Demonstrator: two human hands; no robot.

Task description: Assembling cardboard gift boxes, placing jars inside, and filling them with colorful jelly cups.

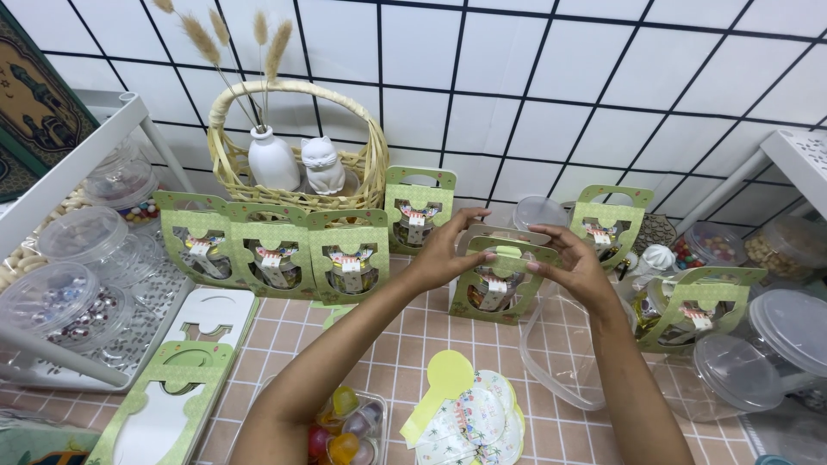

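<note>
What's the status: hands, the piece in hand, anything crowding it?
Left hand, right hand: both pinching the green gift box at its top. Box upright above pink tiled table. Clear plastic tub close at right.

Two bare forearms rise from the lower edge of the view, each ending in one of the hands. No sleeve, cuff or glove covers either arm up to where it leaves the picture. The left hand wears no ring, watch or band that can be made out, and its wrist is bare. The right hand is likewise unadorned, with a bare wrist. The fingers are slim, and the nails look short and unpainted, though small in view.
</note>
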